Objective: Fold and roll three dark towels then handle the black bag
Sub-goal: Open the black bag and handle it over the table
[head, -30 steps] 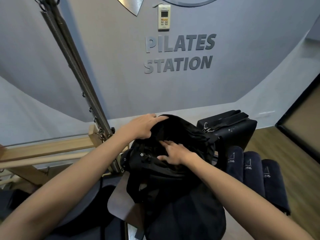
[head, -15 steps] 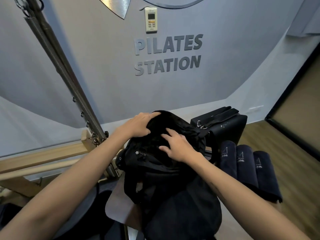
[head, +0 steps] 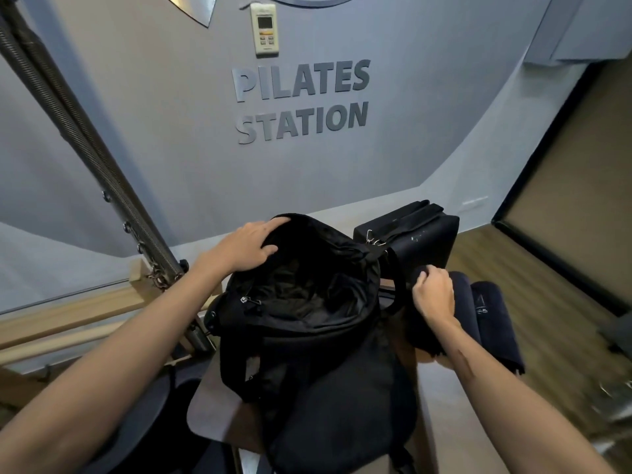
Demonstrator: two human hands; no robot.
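In the head view, a black bag [head: 307,323] is seen standing open on a padded surface [head: 212,401], its dark lining exposed at the mouth. The far left rim of the opening is gripped by the left hand [head: 244,249], thumb inside and fingers curled over the edge. The right hand [head: 432,294] is held apart from the bag, just to its right, with fingers curled round the top end of the nearest rolled dark towel [head: 422,323]. Two more rolled towels [head: 489,319] are laid side by side to the right of it, touching one another. A black box [head: 424,241] with straps across its top is set behind the towels. Raised lettering [head: 301,100] and a wall remote [head: 264,29] are fixed on the grey wall, and a metal spring [head: 85,145] is stretched diagonally at the left.
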